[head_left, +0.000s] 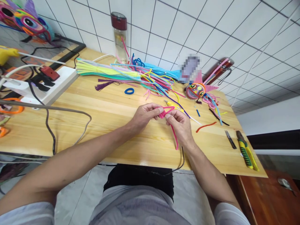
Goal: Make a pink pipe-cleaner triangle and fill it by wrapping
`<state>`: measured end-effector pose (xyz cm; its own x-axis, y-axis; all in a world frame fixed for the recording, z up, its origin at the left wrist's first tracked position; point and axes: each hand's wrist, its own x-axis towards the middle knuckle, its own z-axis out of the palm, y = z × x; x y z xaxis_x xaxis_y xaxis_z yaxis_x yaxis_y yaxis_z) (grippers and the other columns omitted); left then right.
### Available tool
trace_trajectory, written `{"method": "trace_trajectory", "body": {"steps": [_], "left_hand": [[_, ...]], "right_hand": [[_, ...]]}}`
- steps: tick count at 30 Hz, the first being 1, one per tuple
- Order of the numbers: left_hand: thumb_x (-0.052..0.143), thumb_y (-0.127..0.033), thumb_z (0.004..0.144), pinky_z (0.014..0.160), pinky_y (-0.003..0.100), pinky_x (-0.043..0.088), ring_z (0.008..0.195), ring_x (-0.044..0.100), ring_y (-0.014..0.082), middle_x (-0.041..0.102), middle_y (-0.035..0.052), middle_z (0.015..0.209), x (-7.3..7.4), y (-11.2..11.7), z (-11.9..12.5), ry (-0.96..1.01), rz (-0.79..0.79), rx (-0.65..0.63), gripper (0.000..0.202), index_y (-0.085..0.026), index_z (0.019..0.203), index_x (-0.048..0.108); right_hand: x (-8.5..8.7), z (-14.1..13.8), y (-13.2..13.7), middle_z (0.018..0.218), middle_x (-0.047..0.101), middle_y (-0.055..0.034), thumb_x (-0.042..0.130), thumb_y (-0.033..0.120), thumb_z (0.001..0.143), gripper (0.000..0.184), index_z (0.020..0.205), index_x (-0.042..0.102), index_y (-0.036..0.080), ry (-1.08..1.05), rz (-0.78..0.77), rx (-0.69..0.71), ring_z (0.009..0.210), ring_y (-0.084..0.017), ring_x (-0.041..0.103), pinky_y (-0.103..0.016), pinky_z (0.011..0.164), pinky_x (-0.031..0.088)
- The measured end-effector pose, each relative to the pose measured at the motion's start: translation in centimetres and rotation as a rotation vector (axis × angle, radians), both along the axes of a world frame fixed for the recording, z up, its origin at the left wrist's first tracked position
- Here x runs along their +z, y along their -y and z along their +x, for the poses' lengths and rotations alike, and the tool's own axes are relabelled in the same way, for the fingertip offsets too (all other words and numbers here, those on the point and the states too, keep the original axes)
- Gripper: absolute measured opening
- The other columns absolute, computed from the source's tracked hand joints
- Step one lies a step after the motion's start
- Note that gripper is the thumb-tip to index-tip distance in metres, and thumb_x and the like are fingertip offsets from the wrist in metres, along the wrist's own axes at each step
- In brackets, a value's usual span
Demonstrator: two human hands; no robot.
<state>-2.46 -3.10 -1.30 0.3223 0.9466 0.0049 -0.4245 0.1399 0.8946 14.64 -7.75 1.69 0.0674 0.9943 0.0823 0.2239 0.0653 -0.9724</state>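
Observation:
A hot pink pipe cleaner (173, 134) is bent into a small folded bundle with a triangular loop, and one tail hangs down toward the table's front. My left hand (147, 114) pinches the bundle from the left between thumb and fingers. On the other side, my right hand (180, 125) grips the same pipe cleaner near where its tail begins. Both hands are close together above the wooden table. Just behind them lies a yellow-handled tool (174, 106), partly hidden by the right hand. A blue pipe-cleaner ring (129, 91) rests farther back.
Bundled colourful pipe cleaners (110, 69) lie along the back beside a bottle (119, 37). At right are a small fish-like figure (196, 90), snips (230, 139) and green-yellow pliers (247, 151). A power strip (61, 84) with cables and a yellow glue gun (8, 54) occupy the left.

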Motion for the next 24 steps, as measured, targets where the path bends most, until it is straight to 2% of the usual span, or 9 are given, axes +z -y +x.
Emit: {"method": "trace_trajectory", "body": {"steps": [4,7,11,15,18,24], "left_hand": [[0.094,-0.049,0.074,0.072,0.028,0.05,0.077,0.065,0.0134,0.077,0.0034,0.086,0.4,0.2,-0.1,-0.053,0.071,-0.028,0.04,-0.017,0.094,0.08],[0.095,-0.047,0.073,0.067,0.025,0.047,0.078,0.066,0.0132,0.077,0.0036,0.091,0.6,0.1,-0.3,-0.074,0.065,-0.032,0.045,-0.018,0.103,0.079],[0.088,-0.052,0.081,0.059,0.024,0.044,0.065,0.06,0.0108,0.068,0.0001,0.075,0.5,-0.3,-0.6,-0.082,0.008,-0.033,0.043,-0.017,0.104,0.076],[0.092,-0.047,0.077,0.056,0.024,0.045,0.06,0.059,0.0102,0.069,-0.0002,0.073,0.3,-0.4,-0.7,-0.118,0.062,-0.048,0.039,-0.017,0.095,0.074],[0.094,-0.049,0.076,0.059,0.025,0.049,0.059,0.06,0.0104,0.072,0.0014,0.073,0.2,-0.4,-0.7,-0.105,0.084,-0.066,0.041,-0.016,0.086,0.071],[0.1,-0.052,0.069,0.07,0.029,0.057,0.066,0.069,0.013,0.075,0.0032,0.077,0.3,-0.4,-0.6,-0.017,0.011,-0.064,0.05,-0.015,0.087,0.072]], "right_hand": [[0.2,-0.1,0.0,0.064,0.059,0.0032,0.08,0.045,0.081,0.026,0.074,0.067,0.024,0.005,-0.006,-0.012,0.061,-0.014,0.049,-0.029,0.059,0.043],[0.3,0.1,-0.1,0.064,0.058,0.0033,0.078,0.043,0.079,0.024,0.073,0.065,0.024,-0.016,-0.002,-0.027,0.061,-0.014,0.048,-0.029,0.061,0.043],[0.0,0.4,-0.4,0.063,0.057,0.0037,0.077,0.043,0.079,0.024,0.072,0.063,0.025,-0.017,-0.002,-0.023,0.06,-0.014,0.046,-0.029,0.059,0.04],[-0.7,0.6,-0.6,0.062,0.052,0.0046,0.082,0.049,0.082,0.036,0.068,0.058,0.025,0.04,0.005,0.018,0.06,-0.013,0.042,-0.03,0.058,0.037],[-1.0,0.6,-0.6,0.063,0.05,0.005,0.083,0.051,0.084,0.039,0.07,0.058,0.025,0.076,0.026,0.021,0.061,-0.013,0.04,-0.031,0.059,0.034],[-1.0,0.6,-0.7,0.065,0.054,0.0048,0.081,0.047,0.084,0.033,0.072,0.061,0.024,0.087,0.038,0.005,0.063,-0.013,0.045,-0.031,0.062,0.036]]}}
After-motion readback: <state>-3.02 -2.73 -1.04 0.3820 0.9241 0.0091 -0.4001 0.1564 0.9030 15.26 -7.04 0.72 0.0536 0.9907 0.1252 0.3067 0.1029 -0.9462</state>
